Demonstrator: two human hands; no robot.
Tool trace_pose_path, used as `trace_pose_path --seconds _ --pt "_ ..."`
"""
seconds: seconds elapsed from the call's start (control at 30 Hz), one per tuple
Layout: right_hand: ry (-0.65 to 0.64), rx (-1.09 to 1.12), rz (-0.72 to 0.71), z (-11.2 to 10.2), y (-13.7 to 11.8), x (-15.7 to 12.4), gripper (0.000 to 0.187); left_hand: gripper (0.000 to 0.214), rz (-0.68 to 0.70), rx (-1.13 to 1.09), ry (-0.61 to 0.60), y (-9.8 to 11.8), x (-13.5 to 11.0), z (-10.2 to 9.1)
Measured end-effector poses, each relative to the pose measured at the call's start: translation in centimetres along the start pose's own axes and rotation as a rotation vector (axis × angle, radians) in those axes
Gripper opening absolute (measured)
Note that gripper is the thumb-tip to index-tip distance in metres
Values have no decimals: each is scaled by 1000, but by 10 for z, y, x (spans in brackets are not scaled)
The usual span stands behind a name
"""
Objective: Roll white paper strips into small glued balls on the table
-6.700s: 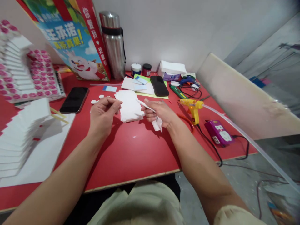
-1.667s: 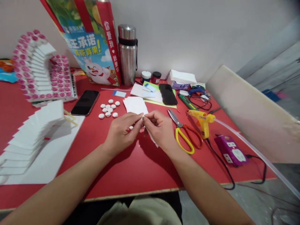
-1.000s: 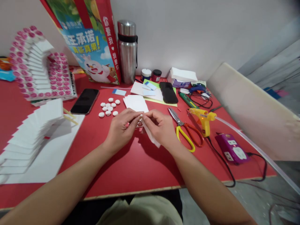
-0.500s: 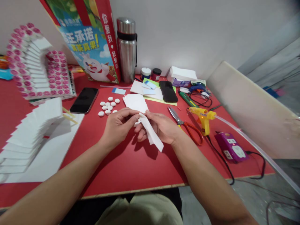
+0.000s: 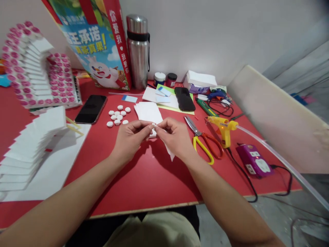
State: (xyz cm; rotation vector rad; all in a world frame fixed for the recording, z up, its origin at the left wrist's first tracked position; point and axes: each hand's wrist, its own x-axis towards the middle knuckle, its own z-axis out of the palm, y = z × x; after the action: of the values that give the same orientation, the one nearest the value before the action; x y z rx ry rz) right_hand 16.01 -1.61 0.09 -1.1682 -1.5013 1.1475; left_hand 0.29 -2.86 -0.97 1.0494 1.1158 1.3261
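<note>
My left hand and my right hand meet fingertip to fingertip over the red table. Between them they pinch a small white round piece at the top end of a white paper strip. The strip hangs down under my right palm, mostly hidden. Just behind the hands lies a stack of white cards. Several small white discs lie to the left of that stack.
Yellow-and-red scissors, a yellow glue gun and a purple power strip lie to the right. A black phone, fanned white cards, pink-dotted card stacks, a steel flask and a printed bag stand left and behind.
Half a second ago my right hand held the strip open-palmed and lower; now its fingers have closed up against my left fingertips, pinching the strip's top end.
</note>
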Motion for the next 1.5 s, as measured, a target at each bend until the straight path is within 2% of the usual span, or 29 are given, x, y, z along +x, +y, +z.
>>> trace_pose_path --seconds 0.07,0.1,0.3,0.4,0.5,0.57,0.67,0.8,0.9,1.0,1.07,1.13,1.33,1.4,1.5 --pt "61 -177 -96 1 2 0 19 19 -4 17 8 -1 0 0" --pt "55 -186 -86 0 2 0 19 19 -4 23 -1 -2 0 -1" --pt "-175 339 336 -13 -7 6 30 24 -43 16 -81 -5 7 -12" --pt "-164 350 334 -12 -8 6 33 24 -20 34 -81 -5 7 -12" --pt "-94 242 238 -5 -5 3 27 19 45 130 -48 -2 3 -8" --pt "-11 138 143 1 -4 1 23 14 136 238 -2 1 0 -5" --pt "86 30 45 8 -3 -2 20 10 387 420 52 3 -3 -2" --pt "81 61 21 10 -4 -6 19 14 717 633 54 -1 -3 -5" --pt "66 73 30 6 -6 -7 17 19 854 720 41 -7 -3 -6" --pt "61 66 33 2 -9 -7 17 25 916 748 9 -10 -4 -6" --pt "52 52 5 0 -10 -7 16 24 889 711 -9 -8 -5 -4" --pt "40 20 -43 -3 -9 -6 15 20 798 623 -27 -5 -4 -4" --pt "-72 -58 -110 -9 -3 -2 15 8 331 221 -148 3 5 -10" --pt "-103 -44 -109 -10 -2 -2 17 11 300 180 -189 2 6 -11" --pt "-118 19 -107 -10 -3 -1 19 17 402 228 -207 0 5 -12"
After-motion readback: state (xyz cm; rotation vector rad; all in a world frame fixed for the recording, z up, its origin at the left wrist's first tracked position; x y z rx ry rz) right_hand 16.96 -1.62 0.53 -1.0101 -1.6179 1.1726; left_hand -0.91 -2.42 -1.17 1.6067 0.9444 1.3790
